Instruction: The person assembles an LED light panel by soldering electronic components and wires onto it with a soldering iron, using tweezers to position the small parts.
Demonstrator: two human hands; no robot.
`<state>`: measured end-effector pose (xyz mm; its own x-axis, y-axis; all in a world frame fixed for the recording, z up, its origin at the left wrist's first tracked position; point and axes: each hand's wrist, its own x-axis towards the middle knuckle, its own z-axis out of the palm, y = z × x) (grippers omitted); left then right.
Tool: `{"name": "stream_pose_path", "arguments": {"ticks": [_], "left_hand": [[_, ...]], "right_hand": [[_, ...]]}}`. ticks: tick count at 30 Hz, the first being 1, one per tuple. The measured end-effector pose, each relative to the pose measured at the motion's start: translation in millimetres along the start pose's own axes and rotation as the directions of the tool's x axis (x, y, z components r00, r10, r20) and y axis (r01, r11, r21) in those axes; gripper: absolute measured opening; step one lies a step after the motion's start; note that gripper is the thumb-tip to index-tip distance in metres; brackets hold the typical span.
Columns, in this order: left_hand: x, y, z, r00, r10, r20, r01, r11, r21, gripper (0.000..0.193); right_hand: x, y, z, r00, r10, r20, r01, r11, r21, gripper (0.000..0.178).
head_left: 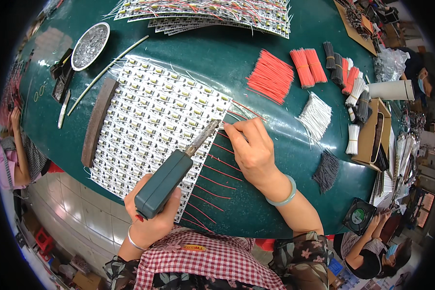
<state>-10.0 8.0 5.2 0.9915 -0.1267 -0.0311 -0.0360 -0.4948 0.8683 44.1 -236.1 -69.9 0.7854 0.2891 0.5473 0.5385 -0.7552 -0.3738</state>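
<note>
Green soldering gun [164,183], grasped by the left hand [155,223], points at the right edge of the circuit-board panel [154,121] beside the table's [217,63] near edge, where slipping could burn the right hand [256,154], pinching something too small to tell.

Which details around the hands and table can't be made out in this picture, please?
All in the head view:
Grip of the green soldering tool: covered by the left hand.
Whatever, if anything, the right hand holds beside the tool's tip: too small, and partly covered by the hand itself.
Far end of the stacked boards: cut off by the top edge.
Silvery bits in the round dish: too small to tell apart.
</note>
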Motion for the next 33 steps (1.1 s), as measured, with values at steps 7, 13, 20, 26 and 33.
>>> {"name": "stream_pose_path", "arguments": {"ticks": [7, 13, 20, 26, 33], "left_hand": [[-8, -7, -3, 1.0, 0.027, -0.003, -0.027, 1.0, 0.003, 0.022], [-10, -6, -4, 1.0, 0.018, 0.001, -0.018, 1.0, -0.014, 0.024], [-14, -8, -10, 1.0, -0.015, 0.025, 0.015, 1.0, -0.022, 0.026], [-17, -11, -11, 0.999, -0.012, 0.033, 0.012, 1.0, -0.008, 0.022], [-17, -10, -9, 0.999, 0.001, 0.038, -0.001, 1.0, 0.003, 0.017]], "right_hand": [[-1, 0, 0, 1.0, 0.018, -0.003, -0.018, 1.0, 0.002, 0.034], [1, 0, 0, 0.999, 0.014, -0.029, -0.015, 1.0, -0.02, 0.033], [-2, -17, -6, 1.0, 0.017, 0.0, -0.017, 0.999, 0.038, 0.032], [-8, -16, -1, 1.0, 0.023, 0.006, -0.024, 0.999, 0.042, 0.032], [-10, -17, -1, 1.0, 0.023, 0.013, -0.023, 0.999, 0.042, 0.033]]}}
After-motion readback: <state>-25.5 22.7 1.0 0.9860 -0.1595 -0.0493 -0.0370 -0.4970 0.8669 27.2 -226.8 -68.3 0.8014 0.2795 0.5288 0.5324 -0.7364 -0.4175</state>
